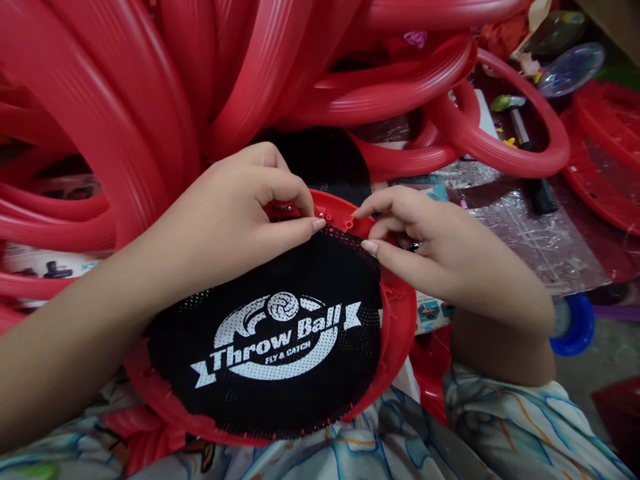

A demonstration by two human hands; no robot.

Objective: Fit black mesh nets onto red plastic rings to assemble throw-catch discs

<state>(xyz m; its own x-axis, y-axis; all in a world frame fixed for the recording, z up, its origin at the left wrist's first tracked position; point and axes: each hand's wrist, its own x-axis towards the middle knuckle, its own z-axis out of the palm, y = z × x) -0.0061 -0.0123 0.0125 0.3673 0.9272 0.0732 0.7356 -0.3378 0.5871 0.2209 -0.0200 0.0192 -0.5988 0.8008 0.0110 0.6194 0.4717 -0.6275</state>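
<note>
A red plastic ring [400,327] lies on my lap with a black mesh disc [280,393] stretched over it; the mesh bears white "Throw Ball Fly & Catch" print. My left hand [235,213] rests on the ring's far edge, thumb and forefinger pinching the mesh edge against small pegs on the rim. My right hand [440,250] sits at the ring's upper right, fingers curled, fingertips pressing the mesh edge onto the rim.
A big heap of red plastic rings [150,87] fills the left and top. Another black mesh [325,157] lies beyond my hands. A hammer [525,147] rests on crinkled clear plastic [540,240] at right, near a blue roll [575,323].
</note>
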